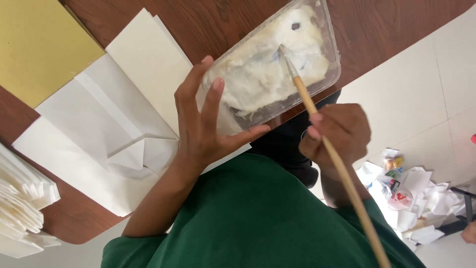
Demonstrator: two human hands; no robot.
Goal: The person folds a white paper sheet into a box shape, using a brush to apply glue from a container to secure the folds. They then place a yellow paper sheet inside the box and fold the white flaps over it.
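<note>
Far left there's a fanned stack of folded white paper [20, 208] at the tabletop [208, 20] edge, a yellow sheet [39, 44] up in the corner, and a few cream and white sheets [114, 114] spread beside it. Then the left hand [201, 124], fingers spread open, cupping the near end of a clear plastic tub [325, 30] of white paste [263, 69] that sits half over the tabletop edge. Tub looks thin and flexy to me, so supporting it from the side wall like that makes sense; the paste looks thick and sticky. The right hand [337, 136] is closed around a long wooden brush [322, 129], tip buried in the paste. Light, stiff handle, gripped mid-shaft. Off right, paper scraps [411, 198] litter the floor.
</note>
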